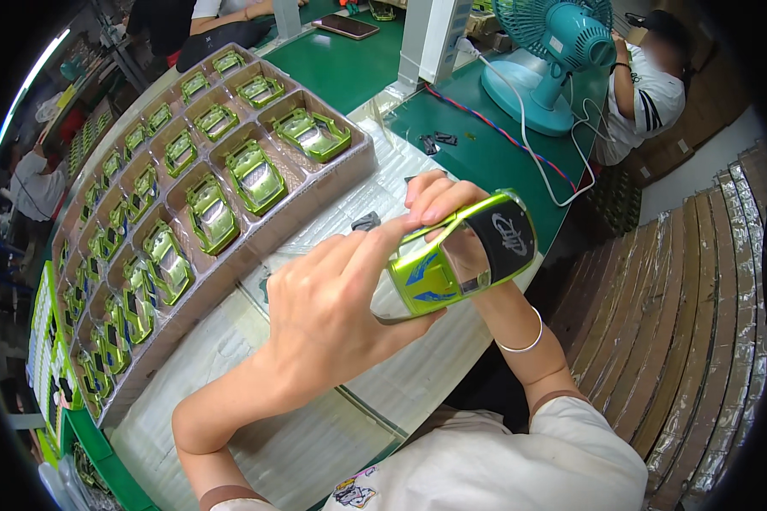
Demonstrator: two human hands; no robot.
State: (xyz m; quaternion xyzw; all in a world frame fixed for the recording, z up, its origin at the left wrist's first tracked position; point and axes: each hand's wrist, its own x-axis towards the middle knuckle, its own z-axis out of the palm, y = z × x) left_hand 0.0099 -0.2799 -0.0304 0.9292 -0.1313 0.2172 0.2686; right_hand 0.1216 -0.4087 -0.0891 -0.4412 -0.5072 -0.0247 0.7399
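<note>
A lime-green toy car body shell [430, 277] with a black front panel and blue side decals is held up in front of my chest, tilted, between both hands. My left hand [332, 294] grips its near-left end, thumb along the lower edge and fingers pressed to the upper edge. Behind the shell, my right hand [439, 198] curls its fingers over the top edge; its palm shows partly through the window opening. Small dark plastic pieces [366, 223] lie on the white padded sheet [315, 375], just beyond my left fingers.
A large compartmented plastic tray [256, 243] with several green shells fills the left. Teal fan [562, 51], white cord, red-blue wire, black scraps [439, 140] and phone [346, 26] occupy the green table. Stacked brown trays [673, 332] stand right. Other people sit farther off.
</note>
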